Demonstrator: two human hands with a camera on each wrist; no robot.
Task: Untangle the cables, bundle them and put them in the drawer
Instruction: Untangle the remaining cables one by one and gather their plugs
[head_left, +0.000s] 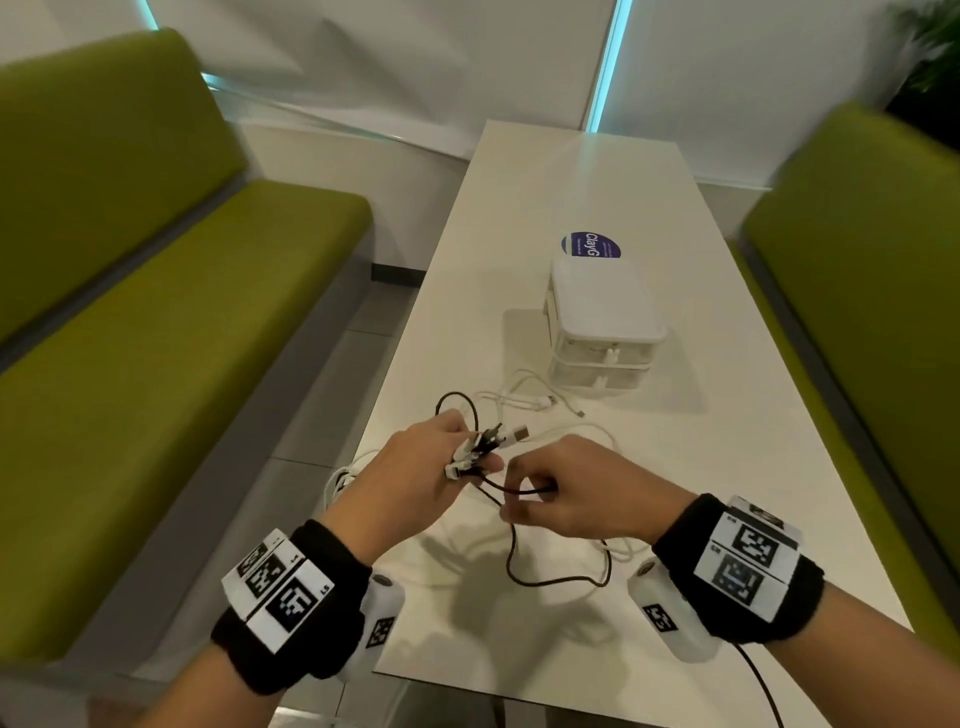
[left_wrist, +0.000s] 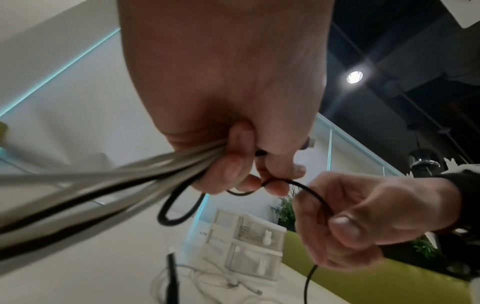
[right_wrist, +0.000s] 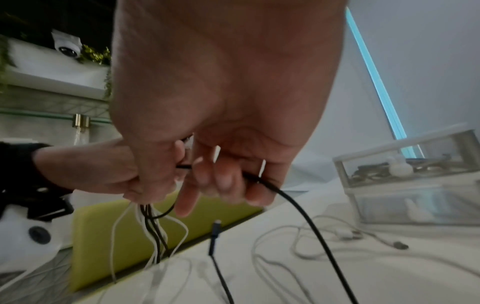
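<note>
My left hand (head_left: 441, 470) grips a bunch of white and black cable ends (head_left: 480, 444) above the near left part of the white table (head_left: 675, 519). The cables (left_wrist: 116, 185) run out of its curled fingers (left_wrist: 231, 166). Just to its right my right hand (head_left: 566, 491) pinches a black cable (head_left: 519, 491); that black cable (right_wrist: 298, 205) hangs from its fingers (right_wrist: 223, 181) down to the table. A loose white cable (head_left: 524, 402) lies in front of the small clear drawer unit (head_left: 602, 332), both of its drawers closed.
Green benches flank the table, one on the left (head_left: 156, 338) and one on the right (head_left: 872, 286). A round purple sticker (head_left: 592, 244) lies behind the drawer unit. White cable loops (head_left: 343, 475) hang over the table's left edge. A plant (head_left: 935, 62) stands far right.
</note>
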